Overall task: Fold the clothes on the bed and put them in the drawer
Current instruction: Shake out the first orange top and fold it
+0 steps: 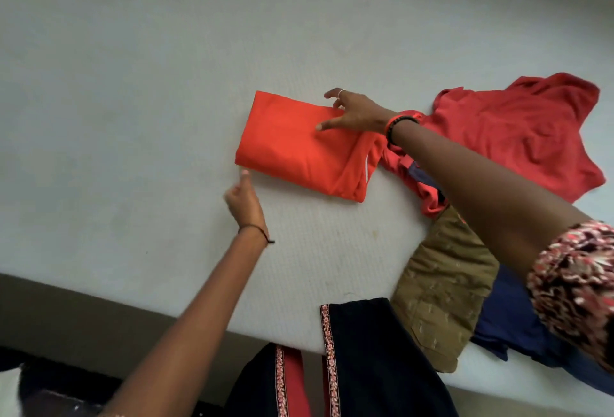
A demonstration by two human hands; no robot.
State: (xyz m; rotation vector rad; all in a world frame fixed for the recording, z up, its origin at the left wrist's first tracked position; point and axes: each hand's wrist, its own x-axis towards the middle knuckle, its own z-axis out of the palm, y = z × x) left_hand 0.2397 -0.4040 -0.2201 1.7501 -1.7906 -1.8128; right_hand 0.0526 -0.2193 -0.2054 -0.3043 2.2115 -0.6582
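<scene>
Right hand [352, 114] spread flat on folded orange shirt [292, 147] | left hand [244, 199] relaxed, empty, beside near-left corner | open bed [133, 84] leftward.

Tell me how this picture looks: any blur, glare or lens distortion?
Head view: soft, even light, faint shadow under the right hand, no glare. Head view: left hand slightly motion-blurred, orange cloth fairly sharp. Head view: wide lens slightly bends the bed edge, and the frame is tilted.
</scene>
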